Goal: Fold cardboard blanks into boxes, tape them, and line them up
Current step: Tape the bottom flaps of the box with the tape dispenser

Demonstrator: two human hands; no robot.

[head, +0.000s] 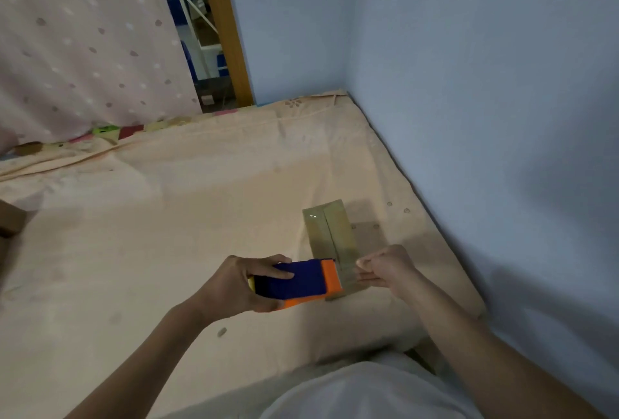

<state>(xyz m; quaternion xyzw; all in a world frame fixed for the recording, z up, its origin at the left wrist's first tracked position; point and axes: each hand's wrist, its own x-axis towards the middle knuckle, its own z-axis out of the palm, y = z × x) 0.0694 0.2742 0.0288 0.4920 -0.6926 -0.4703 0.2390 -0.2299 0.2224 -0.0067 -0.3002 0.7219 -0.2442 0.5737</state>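
Taping step in hand, by the look of it. Left hand [239, 284] wrapped round blue-and-orange tape dispenser [298, 281], thumb on top, orange nose butted against near end of cardboard box [331, 241]. Right hand [385, 267] at 3 o'clock of dispenser, fingers curled with thumb and forefinger pinched together; probably on the free tape end, though clear tape too faint to confirm. Box sat on bed sheet [167, 217], at 12 to 1 o'clock of the hands, long axis running away from camera, glossy tape strip already along top seam.

Advice for this step: keep strip taut, centred on seam, wrap down over near end face, press flat before tearing on the blade. Soft mattress gave poor backing, so box likely to tip or slide under pull; steady it.

Around: blue wall [469, 117] close at 3 o'clock, limited elbow room. Brown cardboard piece [10, 221] at 9 o'clock, frame edge. Dotted curtain [83, 50] at 11 o'clock. No other boxes in view
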